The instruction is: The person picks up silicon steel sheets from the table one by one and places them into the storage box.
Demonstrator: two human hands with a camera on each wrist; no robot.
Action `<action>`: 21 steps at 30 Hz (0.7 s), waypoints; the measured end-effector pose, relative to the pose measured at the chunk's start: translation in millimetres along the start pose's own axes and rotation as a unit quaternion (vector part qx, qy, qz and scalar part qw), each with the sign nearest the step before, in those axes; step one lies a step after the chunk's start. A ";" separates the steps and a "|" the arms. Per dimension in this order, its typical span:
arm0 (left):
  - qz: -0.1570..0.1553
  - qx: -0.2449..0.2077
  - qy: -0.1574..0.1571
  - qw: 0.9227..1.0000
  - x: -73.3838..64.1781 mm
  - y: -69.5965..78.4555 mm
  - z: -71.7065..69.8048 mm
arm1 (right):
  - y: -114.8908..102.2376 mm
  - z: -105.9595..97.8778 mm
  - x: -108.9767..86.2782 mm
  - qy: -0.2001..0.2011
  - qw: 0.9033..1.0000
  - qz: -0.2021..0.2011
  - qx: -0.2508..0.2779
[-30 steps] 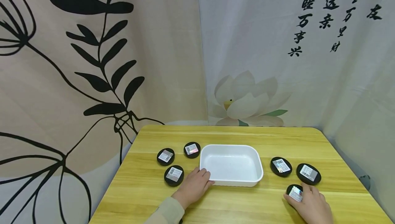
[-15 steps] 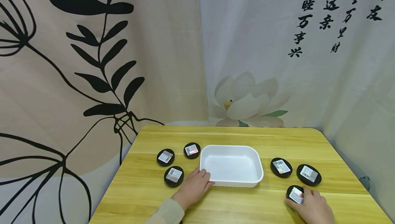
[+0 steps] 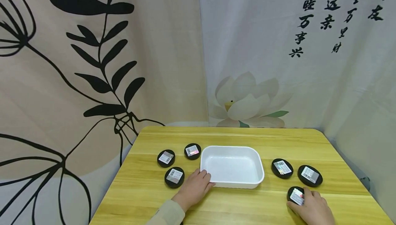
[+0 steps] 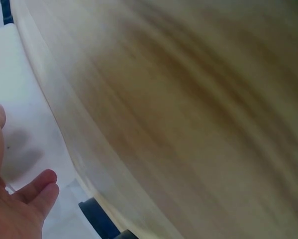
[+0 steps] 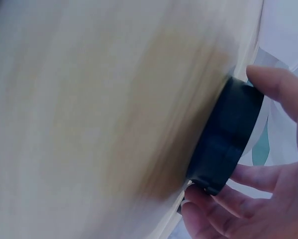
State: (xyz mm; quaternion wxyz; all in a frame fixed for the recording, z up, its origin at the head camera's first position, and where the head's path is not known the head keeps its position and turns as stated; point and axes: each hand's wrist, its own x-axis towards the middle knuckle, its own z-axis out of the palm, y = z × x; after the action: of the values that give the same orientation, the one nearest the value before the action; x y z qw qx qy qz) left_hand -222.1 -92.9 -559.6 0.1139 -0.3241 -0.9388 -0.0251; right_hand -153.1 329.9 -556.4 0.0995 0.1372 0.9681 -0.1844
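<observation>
My half-closed right hand (image 3: 315,207) is pinching a black disc (image 3: 296,195), my half-curled left hand (image 3: 195,188) holding the tray (image 3: 235,166); lifting seemingly requires firmness.

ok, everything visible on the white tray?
The white tray is shallow and rectangular, with rounded corners, smooth and glossy like plastic. It lies flat, open side up, on the wood-grain table, nothing visible inside. Three labelled black discs lie to its left, three to its right; whether the nearest left one touches it can't be told. The left grip holds its near-left corner.
</observation>
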 end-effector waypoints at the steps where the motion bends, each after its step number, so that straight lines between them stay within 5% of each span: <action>1: -0.001 0.001 -0.001 1.000 -0.1 -0.2 0.0 | -0.6 -0.1 -0.3 0.000 1.000 0.000 0.002; 21: 0.000 0.004 0.002 1.000 -0.5 -0.6 1.1 | -14.1 -5.4 -2.0 0.031 0.999 -0.018 0.022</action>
State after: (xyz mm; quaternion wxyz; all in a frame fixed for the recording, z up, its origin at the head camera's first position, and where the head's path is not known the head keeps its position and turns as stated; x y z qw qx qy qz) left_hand -222.3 -93.6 -560.7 0.1168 -0.3239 -0.9386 -0.0213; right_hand -156.3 318.9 -546.4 0.0633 0.1272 0.9689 -0.2027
